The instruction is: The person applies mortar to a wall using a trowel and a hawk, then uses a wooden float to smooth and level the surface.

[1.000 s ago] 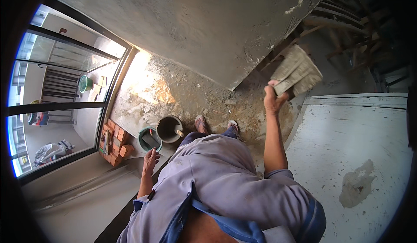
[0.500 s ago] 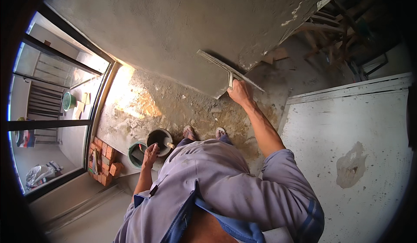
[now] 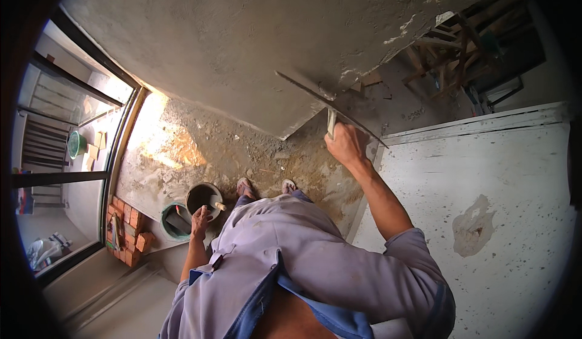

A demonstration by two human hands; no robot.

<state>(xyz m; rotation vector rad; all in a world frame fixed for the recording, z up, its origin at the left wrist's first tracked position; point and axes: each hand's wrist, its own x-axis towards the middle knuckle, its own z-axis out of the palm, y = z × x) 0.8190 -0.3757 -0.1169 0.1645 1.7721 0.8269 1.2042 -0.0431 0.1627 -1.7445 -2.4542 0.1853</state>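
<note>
My right hand point(image 3: 347, 145) is wrapped round the upright grip of a long plastering float point(image 3: 303, 89). Its thin blade shows nearly edge-on, the left part over the grey plastered wall point(image 3: 200, 48) and the right end past the wall's lower corner. Whether the blade touches the plaster, I cannot tell. My left hand point(image 3: 200, 222) hangs low at my left side with its fingers loosely bent and no object visible in them. In the picture it is right beside a dark bucket point(image 3: 195, 194), where a light wooden handle point(image 3: 219, 206) shows, and a green-rimmed bucket point(image 3: 165, 227).
Stacked orange bricks point(image 3: 126, 233) stand left of the buckets, by a dark-framed window point(image 3: 103, 202). A white, spattered board point(image 3: 418, 175) is at the right. Wooden pieces point(image 3: 451, 54) are piled at the far right. Rough, stained floor point(image 3: 242, 151) lies before my feet.
My right hand and the float have moved right and slightly down, and the blade has turned more edge-on. The view has shifted a little; my left hand stays low by the buckets.
</note>
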